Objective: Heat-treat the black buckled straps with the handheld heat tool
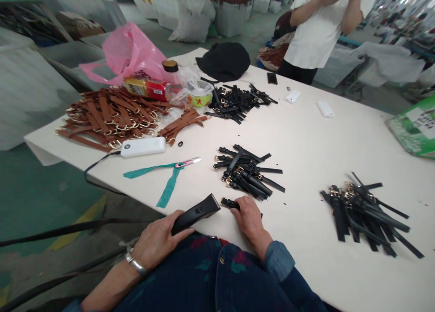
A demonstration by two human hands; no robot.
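My left hand (pixel 159 239) is wrapped round a black handheld tool shaped like an electric hair clipper (pixel 197 213), its wide end pointing right. Close beside that end, my right hand (pixel 250 219) grips a short black buckle strap (pixel 229 204) at the table's near edge. Most of the strap is hidden under the fingers. Just beyond lies a heap of black buckle straps (pixel 251 174) with gold buckles. Another pile of black straps (pixel 367 212) is spread out to the right. Pink-handled thread snips (pixel 186 163) with green cloth strips (pixel 167 190) rest on the left.
Brown straps (pixel 112 115) are piled at the left, near a white power bank (pixel 143 147) with a black cable. Behind are a pink bag (pixel 131 54), more black straps (pixel 234 101) and a black cap (pixel 224 62). A person (pixel 316 26) stands across the table (pixel 306 149).
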